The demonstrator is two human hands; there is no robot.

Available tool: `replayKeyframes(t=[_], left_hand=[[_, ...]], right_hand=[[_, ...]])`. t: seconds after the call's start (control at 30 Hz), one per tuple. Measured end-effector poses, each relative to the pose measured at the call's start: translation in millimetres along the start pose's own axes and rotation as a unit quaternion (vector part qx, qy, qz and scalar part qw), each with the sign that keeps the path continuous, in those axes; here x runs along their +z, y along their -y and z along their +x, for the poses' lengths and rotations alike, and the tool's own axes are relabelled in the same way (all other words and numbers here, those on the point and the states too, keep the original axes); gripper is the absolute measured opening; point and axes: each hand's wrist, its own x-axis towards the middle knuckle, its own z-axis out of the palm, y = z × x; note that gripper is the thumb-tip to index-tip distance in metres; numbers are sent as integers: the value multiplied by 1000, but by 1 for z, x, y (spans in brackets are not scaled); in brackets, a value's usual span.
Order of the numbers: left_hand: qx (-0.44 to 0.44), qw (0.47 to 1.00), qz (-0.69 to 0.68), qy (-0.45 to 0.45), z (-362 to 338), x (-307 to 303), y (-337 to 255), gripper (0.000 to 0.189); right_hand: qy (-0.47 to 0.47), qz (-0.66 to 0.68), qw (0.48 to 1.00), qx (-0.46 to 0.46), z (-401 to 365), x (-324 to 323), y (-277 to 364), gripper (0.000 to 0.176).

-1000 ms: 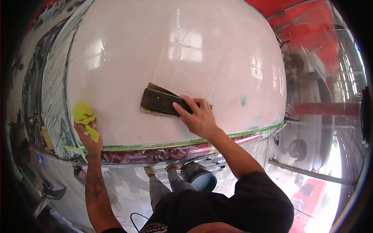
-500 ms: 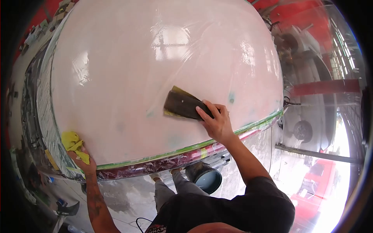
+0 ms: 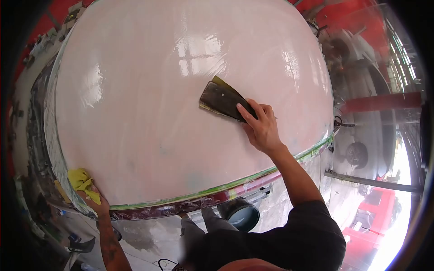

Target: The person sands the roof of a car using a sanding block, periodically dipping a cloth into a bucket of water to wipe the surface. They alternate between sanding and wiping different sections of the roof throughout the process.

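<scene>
My right hand (image 3: 263,126) is closed on one end of a dark sanding block (image 3: 224,98), which lies on the wet pale pink panel (image 3: 131,90). Yellowish sheet edges stick out from beneath the block on both long sides. At the panel's lower left corner, my left hand (image 3: 97,202) grips a crumpled yellow cloth (image 3: 80,179). Green tape (image 3: 190,194) runs along the near edge, above a dark red strip under clear plastic.
On the floor beyond the near edge stands a dark bucket (image 3: 243,217) of water, beside my legs. A covered car (image 3: 361,95) is at the right, behind hazy plastic. Black cables hang near the right edge. Assorted items line the far left.
My right hand and the block have moved up and slightly right across the panel. My left hand still holds the cloth, now slightly lower in view.
</scene>
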Motion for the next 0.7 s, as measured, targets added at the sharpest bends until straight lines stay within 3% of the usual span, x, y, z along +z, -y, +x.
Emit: replayKeyframes(t=[0.1, 0.23, 0.27, 0.37, 0.43, 0.5, 0.57, 0.63, 0.7], left_hand=[[3, 1000, 15, -8, -1, -1, 2, 50], [-5, 999, 32, 1, -6, -8, 10, 45], [-6, 1000, 29, 3, -5, -7, 6, 45], [15, 1000, 13, 2, -3, -9, 11, 46], [27, 1000, -4, -11, -9, -3, 15, 46], [-17, 1000, 13, 4, -11, -8, 15, 50], [-9, 1000, 18, 11, -13, -14, 18, 52], [1, 1000, 20, 6, -12, -10, 21, 54], [-25, 999, -32, 4, -15, -11, 22, 56]], right_hand=[[-47, -15, 999, -11, 43, 6, -70, 61], [-86, -122, 978, 147, 162, 19, -221, 48], [-82, -147, 966, 198, 184, 16, -224, 49], [-81, -163, 966, 183, 180, 34, -197, 51], [-80, -107, 991, 24, 132, 35, -127, 55], [-4, -32, 998, -60, 99, 18, -56, 61], [-18, -64, 994, -92, 117, 18, -86, 60], [-55, -91, 992, -63, 166, 27, -145, 56], [-75, -131, 988, 43, 219, 34, -216, 47]])
